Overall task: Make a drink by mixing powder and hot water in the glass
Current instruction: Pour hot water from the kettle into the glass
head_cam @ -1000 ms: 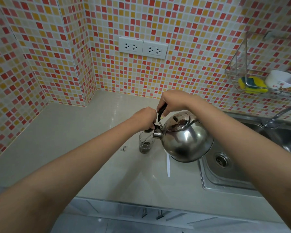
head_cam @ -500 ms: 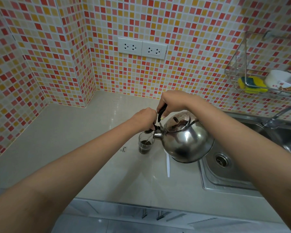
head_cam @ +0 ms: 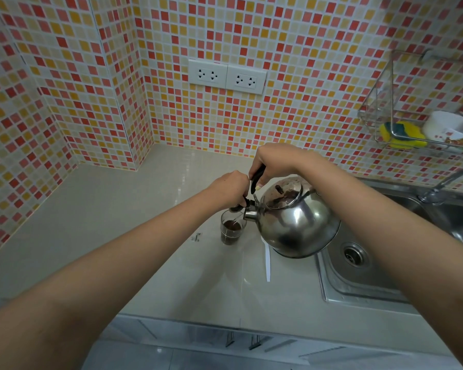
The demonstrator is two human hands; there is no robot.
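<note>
A small clear glass (head_cam: 231, 231) stands on the beige counter (head_cam: 118, 222) and holds dark brown liquid. A shiny steel kettle (head_cam: 297, 222) hangs tilted to the left above the counter, its spout over the glass, a thin stream of water running into it. My right hand (head_cam: 271, 161) grips the kettle's black handle from above. My left hand (head_cam: 231, 189) pinches the black spout cap just above the glass, holding it open.
A steel sink (head_cam: 358, 263) with a drain lies right of the kettle, a tap (head_cam: 449, 180) behind it. A wire rack (head_cam: 380, 113) on the tiled wall holds a yellow sponge and a white dish. Two wall sockets (head_cam: 226, 76) sit above. A white strip (head_cam: 267, 260) lies on the counter.
The dark liquid in the glass stands a little higher. Both hands and the kettle have stayed almost in place.
</note>
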